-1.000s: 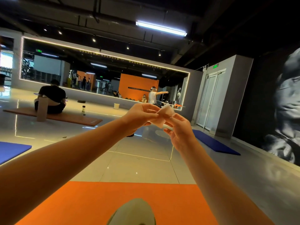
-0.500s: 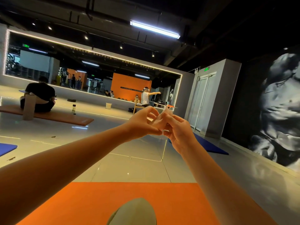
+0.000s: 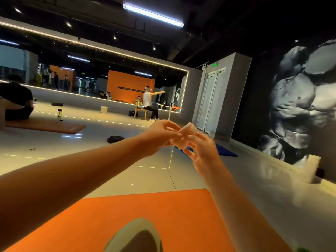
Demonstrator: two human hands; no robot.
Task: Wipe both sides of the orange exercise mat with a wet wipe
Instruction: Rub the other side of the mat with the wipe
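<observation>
At centre frame the left hand (image 3: 160,137) and right hand (image 3: 201,153) both pinch a folded wet wipe (image 3: 188,130) in the air, well above the orange exercise mat (image 3: 127,215) lying on the floor at the bottom. Pulled unevenly, the damp sheet could tear or slip to the floor. A dark disc (image 3: 115,139) and a blue mat (image 3: 225,150) lie beyond, obstructing nothing.

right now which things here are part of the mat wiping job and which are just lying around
Job:
wet wipe, pinched between the left hand and right hand
orange exercise mat, on the floor below the hands

Lying about:
blue mat
dark weight plate
bottle
white bucket
far orange mat
</observation>
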